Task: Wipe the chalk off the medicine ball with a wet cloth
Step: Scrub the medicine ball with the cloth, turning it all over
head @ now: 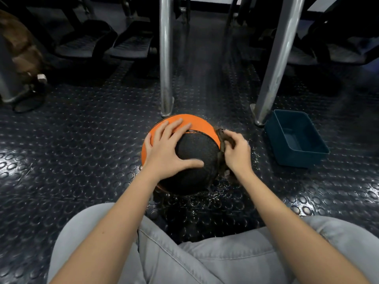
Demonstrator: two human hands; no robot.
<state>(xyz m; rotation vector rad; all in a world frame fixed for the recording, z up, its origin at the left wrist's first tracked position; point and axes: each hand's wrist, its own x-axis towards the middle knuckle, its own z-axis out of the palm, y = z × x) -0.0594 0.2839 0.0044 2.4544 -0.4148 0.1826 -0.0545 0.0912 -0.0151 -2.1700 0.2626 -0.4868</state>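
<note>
From the head camera we see the ball (196, 152) on the studded floor (82, 140). Our left hand (168, 148) lies spread flat on top; our right hand (235, 150) clutches the wet cloth (222, 140) against its right side, near a blue tub (297, 138).

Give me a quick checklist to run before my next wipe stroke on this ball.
1. Ball steadied: left hand lies spread on top of the medicine ball. Ok.
2. Cloth held: right hand grips the cloth. Ok.
3. Cloth contact: it sits against the ball's right side. Ok.
4. Chalk left: none plain on the visible top; the far side and underside are hidden. Cannot tell.
5. Floor around the ball: wet, with water beads. Not ok, the ball may slip.
6. Blue bin stands apart on the right; water inside: cannot tell.
</note>
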